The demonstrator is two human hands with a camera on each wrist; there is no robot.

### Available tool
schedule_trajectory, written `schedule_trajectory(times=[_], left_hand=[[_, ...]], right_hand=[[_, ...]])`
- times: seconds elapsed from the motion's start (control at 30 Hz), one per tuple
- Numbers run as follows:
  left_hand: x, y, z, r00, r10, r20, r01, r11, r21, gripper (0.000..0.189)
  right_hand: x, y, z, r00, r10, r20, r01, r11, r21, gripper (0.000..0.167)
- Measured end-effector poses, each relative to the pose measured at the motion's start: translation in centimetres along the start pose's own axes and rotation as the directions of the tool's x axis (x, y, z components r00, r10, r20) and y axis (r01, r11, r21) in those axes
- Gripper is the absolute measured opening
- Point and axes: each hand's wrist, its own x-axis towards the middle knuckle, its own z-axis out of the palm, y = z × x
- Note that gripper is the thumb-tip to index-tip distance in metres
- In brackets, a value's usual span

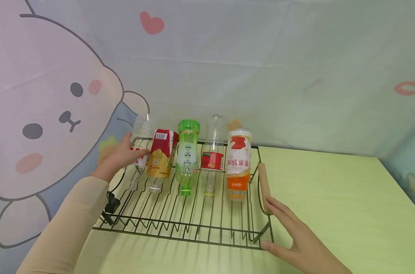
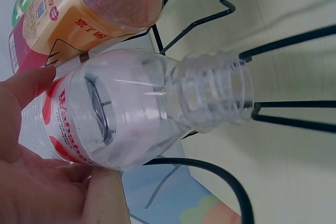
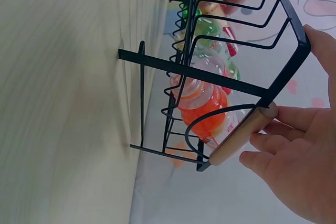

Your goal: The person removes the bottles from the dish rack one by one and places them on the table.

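Note:
My left hand (image 1: 123,154) grips a clear bottle (image 2: 131,103) with a red and white label, its thumb on one side and fingers on the other. The bottle's bare threaded neck points down towards the wires of a black dish rack (image 1: 180,239), at the rack's left end. On the right, my right hand (image 1: 301,238) touches the rack with extended fingers. They lie against its wooden handle (image 3: 244,135), while the thumb is at the front corner. Beside the gripped bottle leans a red and yellow-labelled bottle (image 1: 159,161), close to the left thumb.
Further along the rack stand a green bottle (image 1: 188,152), a clear bottle with a red label (image 1: 212,161) and a white and orange bottle (image 1: 239,161), all neck down. The rack is on a pale table (image 1: 323,194), before a cartoon-printed cloth (image 1: 262,76).

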Motion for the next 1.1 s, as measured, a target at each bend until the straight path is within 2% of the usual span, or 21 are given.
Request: schedule_trajectory(times=[0.37,0.43,0.6,0.77,0.87,1.0,1.1], left_hand=[[-0.6,-0.2,0.2,0.997,0.078,-0.027,-0.079,0.996,-0.041,0.082],[-0.6,-0.3,0.2,0.997,0.067,-0.035,-0.068,0.997,-0.032,0.085],[-0.5,-0.5,0.2,0.997,-0.012,-0.072,0.014,1.0,0.028,0.101],[-0.7,-0.2,-0.2,0.99,-0.025,-0.137,0.03,0.999,0.038,0.103],[-0.9,0.2,-0.5,0.986,-0.011,-0.166,0.01,1.0,-0.006,0.101],[-0.9,0.4,-0.8,0.984,0.021,-0.174,-0.05,0.985,-0.164,0.095],[-0.7,0.7,-1.2,0.979,0.062,-0.196,-0.093,0.984,-0.152,0.096]], right_hand=[[0.0,0.0,0.0,1.0,0.014,0.0,-0.014,1.0,-0.003,0.08],[0.0,-0.1,-0.1,1.0,0.017,0.003,-0.017,1.0,-0.003,0.08],[0.1,0.0,0.0,1.0,-0.003,-0.004,0.003,1.0,0.003,0.079],[0.1,0.0,0.1,1.0,-0.02,-0.008,0.02,1.0,0.014,0.079],[0.1,0.0,0.1,1.0,-0.013,-0.006,0.013,1.0,0.01,0.079],[0.0,0.0,0.0,1.0,-0.006,-0.006,0.006,1.0,0.002,0.079],[0.0,0.0,0.0,1.0,-0.003,-0.007,0.003,1.0,0.0,0.079]])
